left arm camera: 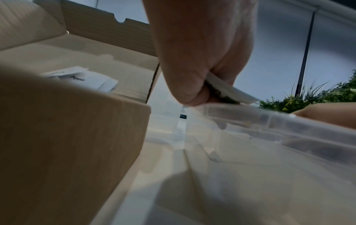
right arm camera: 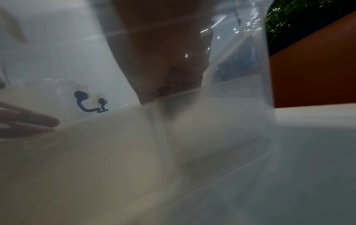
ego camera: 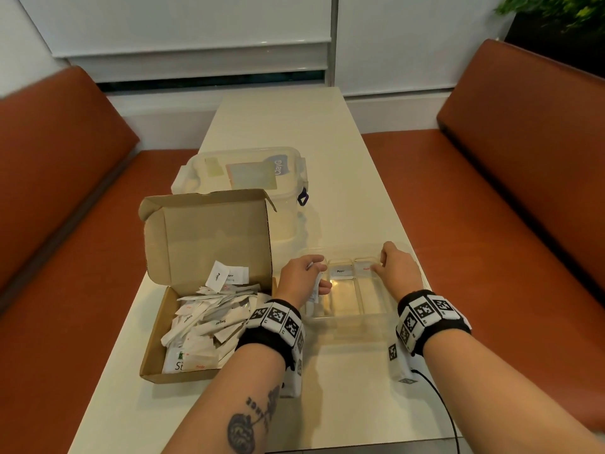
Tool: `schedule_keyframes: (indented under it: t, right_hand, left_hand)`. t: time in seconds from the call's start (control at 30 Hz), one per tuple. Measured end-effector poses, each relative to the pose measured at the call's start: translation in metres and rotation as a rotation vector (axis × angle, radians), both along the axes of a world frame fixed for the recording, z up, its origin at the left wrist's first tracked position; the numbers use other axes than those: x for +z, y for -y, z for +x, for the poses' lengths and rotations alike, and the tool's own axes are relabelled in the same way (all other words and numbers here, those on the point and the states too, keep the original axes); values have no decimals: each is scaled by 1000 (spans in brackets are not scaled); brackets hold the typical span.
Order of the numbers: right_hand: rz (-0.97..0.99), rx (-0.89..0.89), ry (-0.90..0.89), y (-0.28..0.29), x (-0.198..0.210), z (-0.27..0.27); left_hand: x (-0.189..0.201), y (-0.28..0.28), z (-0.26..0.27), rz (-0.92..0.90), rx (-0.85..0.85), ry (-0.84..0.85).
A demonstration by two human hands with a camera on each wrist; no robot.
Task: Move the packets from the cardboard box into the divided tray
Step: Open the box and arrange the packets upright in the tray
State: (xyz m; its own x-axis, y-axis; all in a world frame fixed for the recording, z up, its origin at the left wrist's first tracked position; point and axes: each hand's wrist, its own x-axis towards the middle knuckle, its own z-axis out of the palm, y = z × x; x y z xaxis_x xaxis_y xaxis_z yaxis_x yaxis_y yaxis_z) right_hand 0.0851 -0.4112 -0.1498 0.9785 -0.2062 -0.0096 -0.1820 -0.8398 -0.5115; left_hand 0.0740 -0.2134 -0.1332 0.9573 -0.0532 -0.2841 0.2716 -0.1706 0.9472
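An open cardboard box at the table's left holds several white packets. To its right stands the clear divided tray, with small labels at the far end of its compartments. My left hand hovers over the tray's left compartment and pinches a white packet between thumb and fingers. The left wrist view shows that packet just above the tray rim, beside the box wall. My right hand curls over the tray's far right wall and grips it. Through the plastic its fingers look blurred.
A clear lidded container with a dark clasp stands behind the box. Orange benches flank the narrow cream table. A black cable trails from my right wrist. A plant is at the far right.
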Motion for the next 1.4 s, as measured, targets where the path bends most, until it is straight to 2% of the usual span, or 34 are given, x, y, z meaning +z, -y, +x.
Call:
schedule_keyframes:
  t: [0.13, 0.23, 0.33, 0.43, 0.5, 0.6, 0.7, 0.9, 1.13, 1.23, 1.4]
  right_hand:
    - [-8, -25, 6, -3, 5, -2]
    - [-21, 20, 164, -12, 17, -3]
    - [234, 158, 196, -31, 34, -3]
    - [536, 260, 75, -48, 47, -6]
    - [632, 298, -13, -53, 48, -8]
    - [689, 271, -21, -55, 45, -9]
    - [645, 249, 2, -54, 43, -9]
    - [621, 305, -101, -49, 43, -9]
    - [741, 59, -2, -38, 37, -12]
    - [652, 99, -27, -34, 36, -11]
    - [459, 283, -44, -34, 43, -8]
  left_hand:
    - [5, 1, -3, -71, -19, -3]
    - [10, 3, -6, -168, -25, -7]
    - [12, 7, -8, -255, -22, -22]
    - [12, 11, -8, -285, -10, -43]
    - [13, 12, -7, -288, -4, -45]
    - [15, 12, -8, -315, -7, -39]
    - [16, 11, -10, -293, -8, -39]
    - [16, 7, -11, -226, -64, -45]
    - [18, 7, -7, -141, 23, -15]
    - [17, 7, -6, -130, 45, -19]
    - [15, 10, -7, -115, 13, -19]
